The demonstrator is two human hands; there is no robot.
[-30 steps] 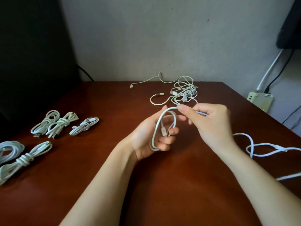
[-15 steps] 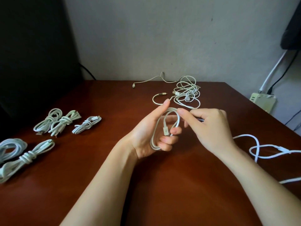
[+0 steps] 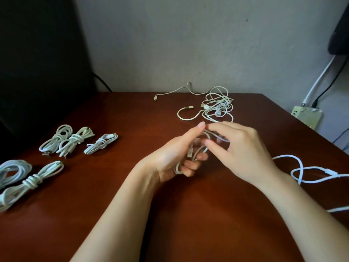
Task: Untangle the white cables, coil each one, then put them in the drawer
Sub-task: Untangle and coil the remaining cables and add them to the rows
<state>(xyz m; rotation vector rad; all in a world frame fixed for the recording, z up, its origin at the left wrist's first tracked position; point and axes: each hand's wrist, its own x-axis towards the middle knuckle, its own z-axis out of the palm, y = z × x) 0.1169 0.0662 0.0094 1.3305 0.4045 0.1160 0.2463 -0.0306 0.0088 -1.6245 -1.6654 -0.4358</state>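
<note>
My left hand [image 3: 175, 156] holds a small coil of white cable [image 3: 196, 152], its lower fingers curled through the loops and its thumb raised. My right hand [image 3: 241, 150] pinches the same cable just above the coil. The loose tail of that cable [image 3: 309, 171] trails off to the right across the brown table [image 3: 132, 186]. A tangled pile of white cables [image 3: 217, 108] lies at the far edge of the table. Several coiled and tied cables [image 3: 75, 140] lie at the left, with two larger bundles [image 3: 28, 182] nearer the left edge. No drawer is in view.
A pale power strip [image 3: 306, 116] with plugged cords sits off the table's right side by the wall. A dark panel [image 3: 37, 63] stands behind the table's left corner. The grey wall runs along the table's far edge.
My right hand has brought the cable down over my left hand, laying another loop onto the coil. The tail on the right has shifted slightly.
</note>
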